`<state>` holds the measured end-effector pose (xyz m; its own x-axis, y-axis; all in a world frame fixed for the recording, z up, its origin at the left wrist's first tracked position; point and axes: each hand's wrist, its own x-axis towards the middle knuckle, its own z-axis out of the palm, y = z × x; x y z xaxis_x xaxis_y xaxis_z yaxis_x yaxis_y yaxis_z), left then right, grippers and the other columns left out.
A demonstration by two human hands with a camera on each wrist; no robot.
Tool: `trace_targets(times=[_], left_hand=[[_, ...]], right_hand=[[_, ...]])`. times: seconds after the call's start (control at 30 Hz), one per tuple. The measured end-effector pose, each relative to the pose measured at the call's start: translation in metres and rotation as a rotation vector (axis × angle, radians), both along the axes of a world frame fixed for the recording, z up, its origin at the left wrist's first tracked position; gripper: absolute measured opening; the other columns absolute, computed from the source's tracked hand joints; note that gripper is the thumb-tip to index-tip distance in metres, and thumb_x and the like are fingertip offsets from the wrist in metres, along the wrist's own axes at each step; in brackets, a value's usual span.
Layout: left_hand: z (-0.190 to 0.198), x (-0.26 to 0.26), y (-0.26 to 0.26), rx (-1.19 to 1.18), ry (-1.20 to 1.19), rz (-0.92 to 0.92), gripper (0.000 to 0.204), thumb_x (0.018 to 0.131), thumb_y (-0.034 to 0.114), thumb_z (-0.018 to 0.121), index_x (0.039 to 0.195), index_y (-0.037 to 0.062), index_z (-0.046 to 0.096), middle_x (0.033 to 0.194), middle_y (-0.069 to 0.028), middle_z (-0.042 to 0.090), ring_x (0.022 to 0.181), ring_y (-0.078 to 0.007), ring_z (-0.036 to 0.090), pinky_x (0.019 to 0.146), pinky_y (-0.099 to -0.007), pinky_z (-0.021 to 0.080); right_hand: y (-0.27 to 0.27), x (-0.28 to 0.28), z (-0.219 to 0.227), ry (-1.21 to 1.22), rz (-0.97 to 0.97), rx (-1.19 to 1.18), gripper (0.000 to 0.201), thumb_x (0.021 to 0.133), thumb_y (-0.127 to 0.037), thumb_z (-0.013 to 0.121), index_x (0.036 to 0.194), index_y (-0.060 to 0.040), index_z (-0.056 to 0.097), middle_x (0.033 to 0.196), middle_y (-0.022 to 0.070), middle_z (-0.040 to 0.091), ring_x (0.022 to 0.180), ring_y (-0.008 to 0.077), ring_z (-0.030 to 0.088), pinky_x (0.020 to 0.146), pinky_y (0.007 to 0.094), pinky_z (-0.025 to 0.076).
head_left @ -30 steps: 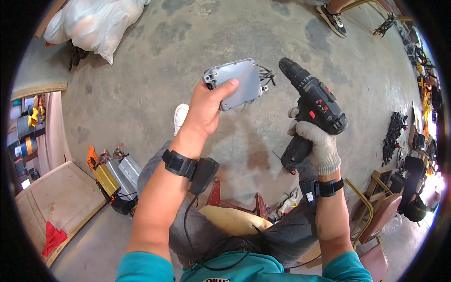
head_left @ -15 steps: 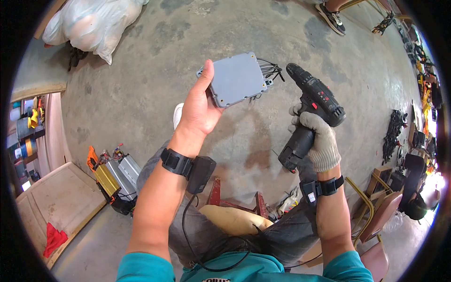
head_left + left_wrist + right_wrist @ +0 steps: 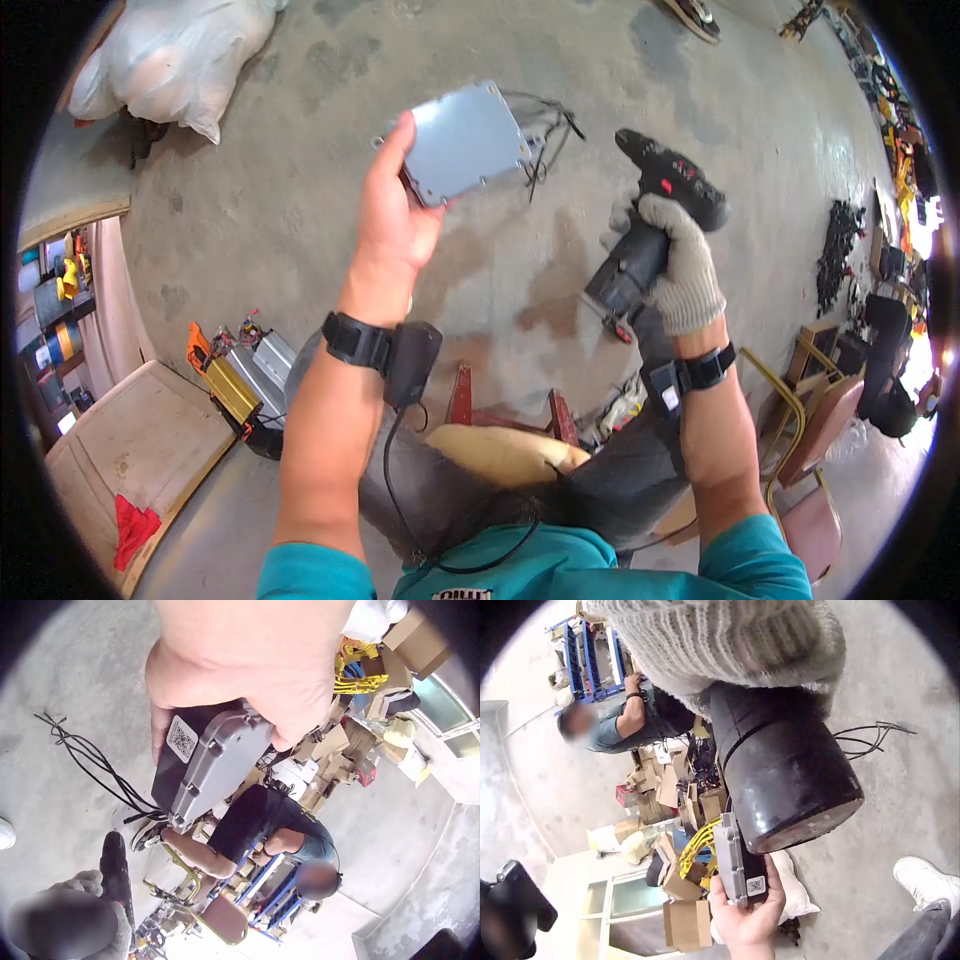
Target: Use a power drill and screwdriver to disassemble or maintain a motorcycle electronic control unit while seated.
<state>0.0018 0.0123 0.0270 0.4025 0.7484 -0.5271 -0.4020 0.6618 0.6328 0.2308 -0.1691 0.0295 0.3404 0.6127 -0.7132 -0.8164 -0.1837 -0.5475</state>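
My bare left hand [image 3: 393, 220] holds a flat grey electronics box [image 3: 466, 145] by its near left side, thumb along the edge and smooth lid facing up. Thin black cables [image 3: 562, 108] trail from its far right side. In the left wrist view, a white QR-code label [image 3: 181, 739] shows on the box's dark side wall. My right hand [image 3: 690, 275], in a knitted glove, grips a black cordless drill [image 3: 690, 190] by the handle. The drill's nose points up and left, apart from the box. Its wide black base [image 3: 795, 780] fills the middle of the right wrist view.
Concrete floor [image 3: 330, 200] lies below. A white sack [image 3: 175, 65] is at upper left, with gold and silver metal housings [image 3: 240, 375] lower left. Chairs [image 3: 820, 450] stand at right. Another person [image 3: 277, 832] sits across the room near cardboard boxes [image 3: 660, 787].
The box has moved up and left, and my left thumb has shifted from its lid to its edge. The drill has risen slightly in view. The head view has shifted a little.
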Motion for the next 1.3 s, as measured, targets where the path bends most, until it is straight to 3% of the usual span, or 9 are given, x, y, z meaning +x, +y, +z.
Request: trace_targets(times=[0.3,0.37,0.5,0.6,0.8,1.03,1.17,1.23,1.3], left_hand=[[0.000,-0.007,0.013,0.045,0.008,0.139,0.039,0.100,0.035,0.072,0.128,0.0094,0.065,0.130,-0.0056,0.067,0.124,-0.0247,0.060,0.110,-0.0500,0.045],[-0.003,-0.009,0.016,0.105,-0.015,0.172,0.036,0.099,0.029,0.071,0.127,0.0062,0.064,0.130,-0.0066,0.066,0.125,-0.0244,0.059,0.110,-0.0492,0.045],[0.007,-0.015,0.017,0.071,-0.065,0.137,0.036,0.098,0.021,0.068,0.127,-0.0010,0.062,0.130,-0.0112,0.064,0.124,-0.0247,0.059,0.108,-0.0456,0.048],[0.006,-0.023,0.022,0.113,-0.114,0.120,0.041,0.094,0.018,0.073,0.126,-0.0022,0.057,0.129,-0.0154,0.057,0.122,-0.0292,0.056,0.110,-0.0518,0.047],[0.005,-0.042,0.038,0.021,-0.156,0.168,0.043,0.095,0.014,0.072,0.130,-0.0018,0.054,0.131,-0.0142,0.057,0.125,-0.0296,0.054,0.111,-0.0494,0.045],[-0.008,-0.056,0.051,0.016,-0.136,0.163,0.042,0.094,0.014,0.074,0.127,-0.0015,0.053,0.127,-0.0140,0.053,0.122,-0.0258,0.051,0.111,-0.0472,0.045],[-0.010,-0.057,0.051,-0.004,-0.162,0.111,0.041,0.094,0.011,0.074,0.127,-0.0017,0.052,0.122,-0.0150,0.053,0.118,-0.0286,0.054,0.111,-0.0483,0.045],[-0.010,-0.053,0.052,-0.036,-0.131,0.079,0.042,0.093,0.011,0.076,0.126,0.0000,0.054,0.123,-0.0157,0.055,0.117,-0.0304,0.056,0.112,-0.0503,0.046],[-0.006,-0.046,0.043,-0.041,-0.108,0.050,0.042,0.092,0.011,0.077,0.126,0.0013,0.054,0.124,-0.0159,0.056,0.119,-0.0310,0.056,0.112,-0.0505,0.046]], right_hand=[[-0.004,0.012,-0.008,-0.062,0.039,-0.102,0.028,0.097,-0.013,0.070,0.117,0.0036,0.058,0.098,0.0120,0.066,0.079,0.0196,0.068,0.073,0.0366,0.064],[-0.003,0.011,-0.012,-0.072,0.071,-0.142,0.027,0.094,-0.017,0.074,0.109,0.0031,0.064,0.090,0.0106,0.068,0.072,0.0210,0.069,0.065,0.0320,0.062],[-0.006,0.013,-0.024,-0.064,0.115,-0.180,0.032,0.094,-0.019,0.075,0.111,0.0052,0.064,0.092,0.0112,0.069,0.073,0.0205,0.069,0.066,0.0314,0.061],[-0.005,0.014,-0.034,-0.137,0.213,-0.160,0.040,0.097,-0.021,0.075,0.119,0.0091,0.061,0.097,0.0132,0.070,0.077,0.0215,0.070,0.071,0.0339,0.063],[-0.006,0.005,-0.057,-0.310,0.349,-0.321,0.037,0.094,-0.026,0.077,0.105,0.0077,0.068,0.088,0.0127,0.070,0.071,0.0217,0.070,0.067,0.0335,0.060],[-0.007,0.017,-0.067,-0.228,0.341,-0.229,0.030,0.098,-0.020,0.074,0.109,0.0066,0.065,0.094,0.0140,0.070,0.079,0.0222,0.071,0.073,0.0345,0.062],[-0.006,0.061,-0.035,-0.215,0.148,-0.031,0.036,0.100,-0.015,0.071,0.123,0.0089,0.057,0.101,0.0175,0.069,0.086,0.0255,0.071,0.078,0.0377,0.064],[-0.013,0.083,0.001,-0.322,0.181,0.083,0.042,0.100,-0.015,0.070,0.131,0.0087,0.054,0.108,0.0186,0.070,0.089,0.0267,0.074,0.080,0.0390,0.067],[-0.025,0.100,0.031,-0.510,0.080,0.067,0.033,0.098,-0.018,0.072,0.117,0.0066,0.062,0.098,0.0180,0.073,0.079,0.0266,0.074,0.075,0.0352,0.066]])
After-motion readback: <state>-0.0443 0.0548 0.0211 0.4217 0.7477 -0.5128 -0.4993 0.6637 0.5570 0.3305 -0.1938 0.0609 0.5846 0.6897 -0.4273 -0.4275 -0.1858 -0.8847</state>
